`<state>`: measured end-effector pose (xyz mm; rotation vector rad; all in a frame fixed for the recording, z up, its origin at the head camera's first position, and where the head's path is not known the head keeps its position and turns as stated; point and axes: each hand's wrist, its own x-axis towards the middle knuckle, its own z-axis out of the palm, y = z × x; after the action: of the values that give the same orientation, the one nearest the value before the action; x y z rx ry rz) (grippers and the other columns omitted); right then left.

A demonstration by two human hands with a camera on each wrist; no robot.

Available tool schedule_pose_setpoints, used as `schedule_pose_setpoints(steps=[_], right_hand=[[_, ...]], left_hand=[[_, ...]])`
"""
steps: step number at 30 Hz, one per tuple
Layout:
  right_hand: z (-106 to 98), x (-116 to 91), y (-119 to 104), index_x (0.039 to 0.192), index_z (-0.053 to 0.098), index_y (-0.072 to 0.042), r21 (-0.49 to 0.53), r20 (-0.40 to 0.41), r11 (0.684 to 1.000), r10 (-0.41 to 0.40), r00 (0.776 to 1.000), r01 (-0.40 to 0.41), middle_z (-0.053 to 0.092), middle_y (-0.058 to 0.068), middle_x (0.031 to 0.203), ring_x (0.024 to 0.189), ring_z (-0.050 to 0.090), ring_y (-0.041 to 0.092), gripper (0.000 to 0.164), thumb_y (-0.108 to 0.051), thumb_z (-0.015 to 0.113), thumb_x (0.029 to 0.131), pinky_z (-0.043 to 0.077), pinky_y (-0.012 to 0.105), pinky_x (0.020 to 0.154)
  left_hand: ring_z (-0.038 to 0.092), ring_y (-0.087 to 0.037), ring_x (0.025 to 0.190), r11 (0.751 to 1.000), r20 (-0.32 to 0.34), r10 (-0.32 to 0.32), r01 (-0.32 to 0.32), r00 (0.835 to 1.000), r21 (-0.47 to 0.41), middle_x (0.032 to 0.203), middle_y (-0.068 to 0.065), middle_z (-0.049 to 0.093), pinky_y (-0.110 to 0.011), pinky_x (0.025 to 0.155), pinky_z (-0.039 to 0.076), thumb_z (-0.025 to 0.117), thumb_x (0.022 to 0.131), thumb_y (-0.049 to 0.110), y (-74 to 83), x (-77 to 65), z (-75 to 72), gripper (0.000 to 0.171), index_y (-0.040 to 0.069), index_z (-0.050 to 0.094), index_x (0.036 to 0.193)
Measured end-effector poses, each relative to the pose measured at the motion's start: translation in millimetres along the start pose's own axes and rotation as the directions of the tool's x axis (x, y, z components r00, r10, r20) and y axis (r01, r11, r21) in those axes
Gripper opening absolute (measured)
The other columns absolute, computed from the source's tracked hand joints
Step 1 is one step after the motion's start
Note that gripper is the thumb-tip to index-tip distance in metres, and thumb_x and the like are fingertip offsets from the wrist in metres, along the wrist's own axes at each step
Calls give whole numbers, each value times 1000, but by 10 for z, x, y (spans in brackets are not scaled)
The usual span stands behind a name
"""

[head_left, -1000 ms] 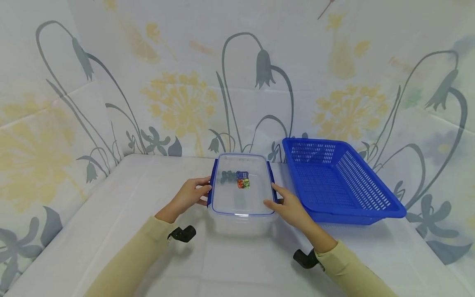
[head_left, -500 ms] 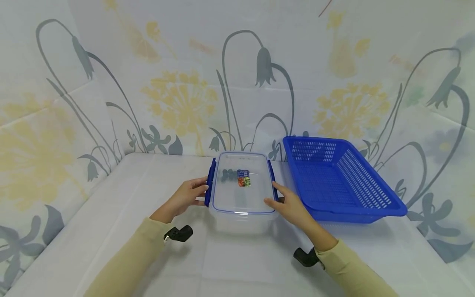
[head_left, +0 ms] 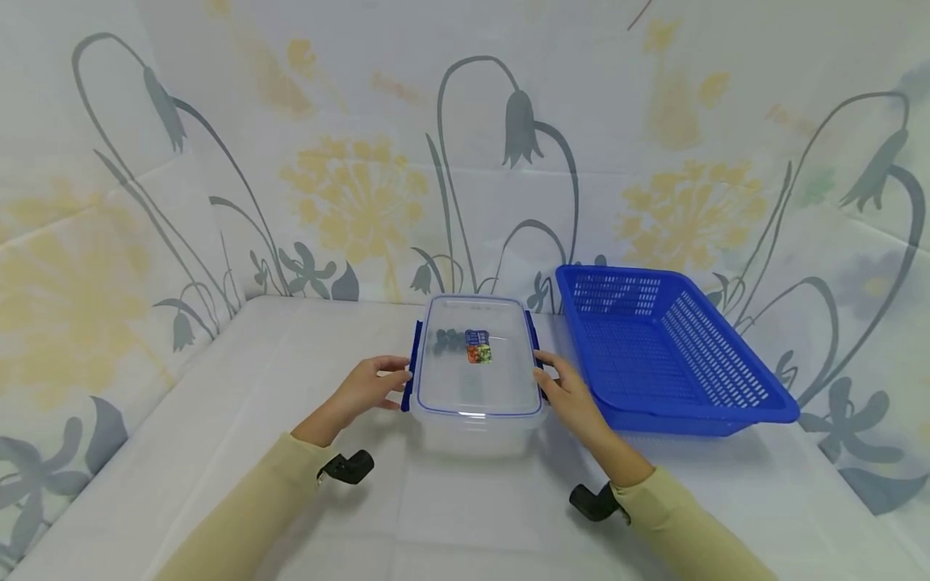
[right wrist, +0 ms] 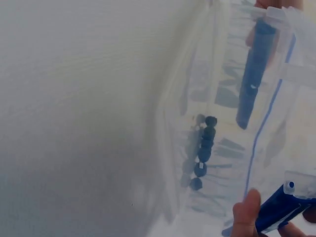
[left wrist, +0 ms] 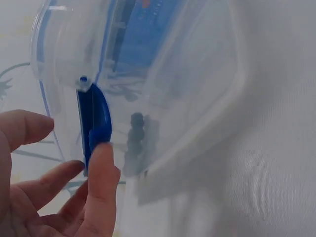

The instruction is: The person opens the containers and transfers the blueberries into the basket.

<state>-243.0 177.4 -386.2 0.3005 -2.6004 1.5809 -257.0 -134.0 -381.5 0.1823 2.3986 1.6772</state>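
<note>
Container (head_left: 475, 436) Gripped from Both Sides

On a white-covered table (head_left: 465, 520), left of a blue basket (head_left: 668, 413), the clear container's left latch (left wrist: 101, 116) is pinched by the left hand (head_left: 365, 385), its right latch (right wrist: 276, 210) by the right hand (head_left: 574, 394). Light, stiff, slick handling is expected of the plastic; its body is best held, as hinged latches may swing.

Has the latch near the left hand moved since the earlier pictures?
Yes. Against the lid, which seems still, the blue latch has shifted outward, to the left, and lower in the head view.
</note>
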Motion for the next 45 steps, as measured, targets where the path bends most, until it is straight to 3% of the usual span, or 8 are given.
schedule_pose_setpoints(steps=[7, 11, 16, 25, 30, 32, 37, 45], right_hand=[[53, 61, 9, 136, 42, -2, 105, -44, 993, 60, 997, -55, 45, 17, 130, 86, 53, 21, 38, -9, 43, 99, 48, 26, 66], [55, 87, -20, 139, 36, 1, 124, -41, 988, 102, 994, -96, 43, 19, 131, 89, 53, 21, 42, -10, 43, 99, 47, 26, 67], [57, 118, -52, 141, 31, 5, 206, -1, 966, 162, 987, -158, 49, 23, 122, 83, 55, 18, 46, -11, 40, 99, 48, 25, 65], [81, 122, -22, 142, 28, 6, 281, 37, 947, 149, 988, -154, 54, 24, 113, 78, 54, 13, 46, -9, 35, 99, 49, 25, 63], [100, 81, 61, 140, 28, 10, 394, -1, 899, 208, 978, -191, 46, 28, 126, 90, 53, 13, 45, -6, 27, 98, 48, 21, 71], [100, 55, 128, 138, 30, 13, 419, -5, 883, 236, 972, -212, 50, 25, 121, 87, 53, 10, 45, -4, 27, 97, 47, 19, 71], [97, 30, 229, 137, 31, 14, 301, 54, 925, 224, 973, -230, 55, 24, 114, 81, 54, 9, 45, 2, 31, 94, 45, 22, 70], [27, 6, 101, 137, 36, 8, 151, 24, 980, 129, 991, -131, 42, 28, 134, 115, 48, 38, 54, 6, 41, 83, 42, 43, 93]], left_hand=[[58, -26, 97, 999, -6, 20, -20, 1000, 30, 116, -16, 56, -34, 73, 54, 57, 92, 31, 48, -42, 28, 49, 0, 50, 129], [60, -24, 89, 1000, 13, 14, -13, 1000, -6, 118, -19, 50, -36, 74, 55, 67, 87, 29, 82, -55, 47, 62, 0, 42, 135], [60, -23, 83, 999, 28, -27, 27, 999, -26, 118, -19, 44, -35, 72, 55, 77, 77, 25, 110, -81, 88, 81, 10, 31, 142], [58, -23, 81, 998, 54, -22, 26, 998, -64, 119, -18, 41, -36, 70, 55, 79, 75, 21, 74, -84, 90, 83, 13, 32, 143], [58, -23, 81, 995, 64, -26, 32, 998, -90, 119, -18, 40, -36, 70, 55, 78, 76, 20, 66, -73, 76, 82, 14, 32, 143], [58, -23, 82, 995, 61, -34, 39, 998, -90, 119, -18, 41, -36, 70, 55, 78, 76, 20, 63, -74, 77, 81, 15, 32, 143], [58, -22, 81, 995, 51, -37, 42, 998, -87, 118, -18, 41, -35, 69, 55, 78, 76, 19, 68, -81, 88, 81, 14, 33, 143], [59, -22, 81, 998, 30, -10, 12, 1000, -67, 120, -18, 43, -34, 69, 55, 78, 76, 21, 74, -114, 136, 81, 14, 34, 143]])
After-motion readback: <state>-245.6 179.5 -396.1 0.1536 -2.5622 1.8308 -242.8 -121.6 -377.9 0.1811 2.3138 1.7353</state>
